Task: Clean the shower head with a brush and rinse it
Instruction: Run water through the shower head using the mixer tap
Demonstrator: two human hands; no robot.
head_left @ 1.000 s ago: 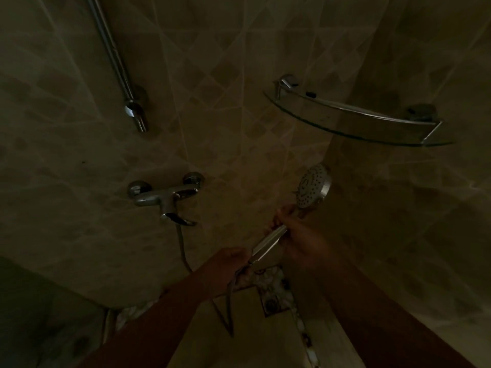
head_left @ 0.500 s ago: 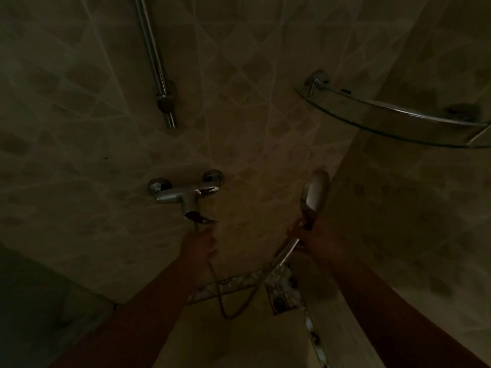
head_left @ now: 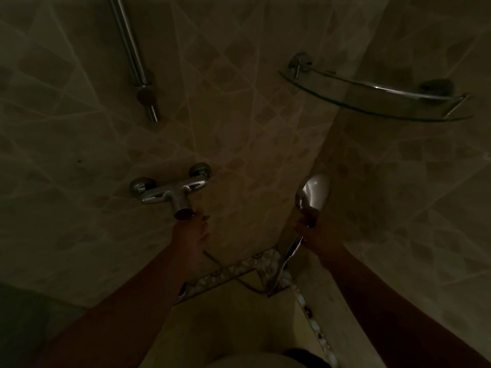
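In the dim shower my right hand (head_left: 320,233) grips the chrome handle of the shower head (head_left: 316,191). The head points up and its shiny back faces me, so the nozzle face is hidden. Its hose (head_left: 251,286) loops down below the handle. My left hand (head_left: 191,235) reaches up to the chrome wall mixer tap (head_left: 172,191), and its fingers close round the tap's lever, which the hand hides. No brush is in view.
A chrome slide rail (head_left: 130,51) runs down the tiled wall at the upper left. A glass corner shelf (head_left: 377,108) with a chrome rail hangs at the upper right. A mosaic tile strip (head_left: 233,269) crosses the corner below the hands.
My left hand let go of the handle's lower end and rose to the tap lever. My right hand turned the shower head so its back faces me.
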